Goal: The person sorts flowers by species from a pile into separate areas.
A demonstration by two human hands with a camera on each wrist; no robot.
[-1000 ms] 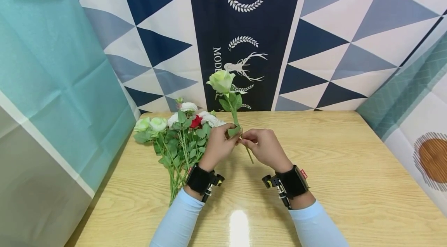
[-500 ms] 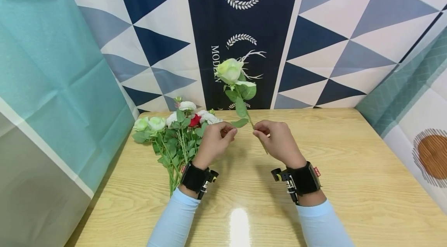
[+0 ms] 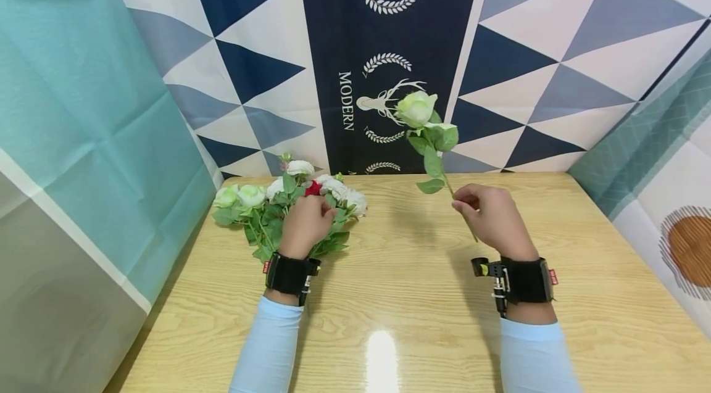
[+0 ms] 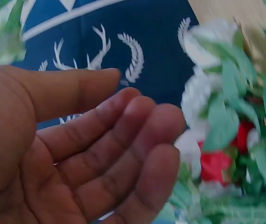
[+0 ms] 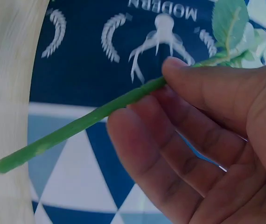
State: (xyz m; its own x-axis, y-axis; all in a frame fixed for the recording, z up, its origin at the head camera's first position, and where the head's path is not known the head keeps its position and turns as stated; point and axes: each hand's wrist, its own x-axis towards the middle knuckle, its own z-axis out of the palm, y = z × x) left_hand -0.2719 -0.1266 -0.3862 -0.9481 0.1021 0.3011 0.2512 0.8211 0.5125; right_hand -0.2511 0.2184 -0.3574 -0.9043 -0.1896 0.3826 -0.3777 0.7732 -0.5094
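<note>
My right hand [image 3: 491, 214] pinches the green stem [image 5: 77, 126] of a pale green rose [image 3: 415, 108] and holds it upright above the right half of the wooden table [image 3: 422, 294]; thumb and forefinger [image 5: 198, 84] clamp the stem. My left hand [image 3: 304, 223] hovers over a bunch of white, pale green and red roses [image 3: 283, 208] lying at the table's back left. In the left wrist view its fingers [image 4: 123, 140] are relaxed and hold nothing, with the blurred blooms [image 4: 221, 130] just beyond them.
Patterned cloths enclose the table: navy and white triangles with deer prints behind [image 3: 389, 60], teal on the left [image 3: 83, 134], teal and white on the right [image 3: 655, 152]. Bare wood lies between and in front of the hands.
My left hand has let go of the rose's leaf and moved left to the bunch. My right hand has carried the single rose to the right.
</note>
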